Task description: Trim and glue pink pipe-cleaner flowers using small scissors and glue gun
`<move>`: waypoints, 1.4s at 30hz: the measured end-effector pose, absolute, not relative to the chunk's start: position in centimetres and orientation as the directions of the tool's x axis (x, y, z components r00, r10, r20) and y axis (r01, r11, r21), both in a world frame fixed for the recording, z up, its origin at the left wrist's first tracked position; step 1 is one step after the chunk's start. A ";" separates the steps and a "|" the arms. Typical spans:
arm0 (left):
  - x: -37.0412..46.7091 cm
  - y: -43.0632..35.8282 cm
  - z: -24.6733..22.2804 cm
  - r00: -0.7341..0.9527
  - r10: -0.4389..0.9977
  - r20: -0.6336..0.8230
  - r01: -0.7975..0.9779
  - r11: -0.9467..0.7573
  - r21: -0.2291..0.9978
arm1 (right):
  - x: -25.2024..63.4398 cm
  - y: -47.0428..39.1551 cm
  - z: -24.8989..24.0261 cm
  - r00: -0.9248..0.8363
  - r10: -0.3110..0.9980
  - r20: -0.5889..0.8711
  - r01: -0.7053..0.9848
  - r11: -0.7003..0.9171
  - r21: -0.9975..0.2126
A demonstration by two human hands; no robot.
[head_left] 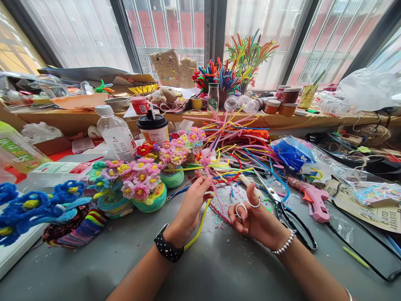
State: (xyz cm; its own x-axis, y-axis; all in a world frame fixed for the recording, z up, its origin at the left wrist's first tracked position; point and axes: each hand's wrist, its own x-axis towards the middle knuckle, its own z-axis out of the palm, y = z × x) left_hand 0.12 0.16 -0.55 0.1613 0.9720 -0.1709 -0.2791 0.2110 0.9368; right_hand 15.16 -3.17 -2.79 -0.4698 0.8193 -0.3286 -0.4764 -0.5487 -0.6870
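Observation:
My left hand (pixel 193 205), with a dotted black watch strap at the wrist, is closed in a pinch on a pink pipe-cleaner flower (pixel 205 161). Its pink stem hangs down between my hands. Thin white loops circle the thumb and a finger of my right hand (pixel 255 215); they look like the handles of small scissors (pixel 241 208), whose blades I cannot make out. A yellow pipe cleaner (pixel 200 225) runs beside my left wrist. Under the hands, glitter is strewn over the grey table (pixel 216 267). Large black-handled scissors (pixel 283 213) lie right of my right hand.
Pots of pipe-cleaner flowers (pixel 140 179) crowd the left, near a plastic bottle (pixel 114 133) and a lidded cup (pixel 153 129). A pile of pipe cleaners (pixel 247 140) lies ahead. Rightward are a pink glue gun (pixel 310 196) with its cord and a blue packet (pixel 293 154).

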 end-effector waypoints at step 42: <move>0.2 0.2 -0.3 0.400 0.852 -0.337 -0.475 0.508 0.719 | 15.1 -3.6 -2.4 -0.741 0.671 -0.027 -0.380 -0.452 -0.807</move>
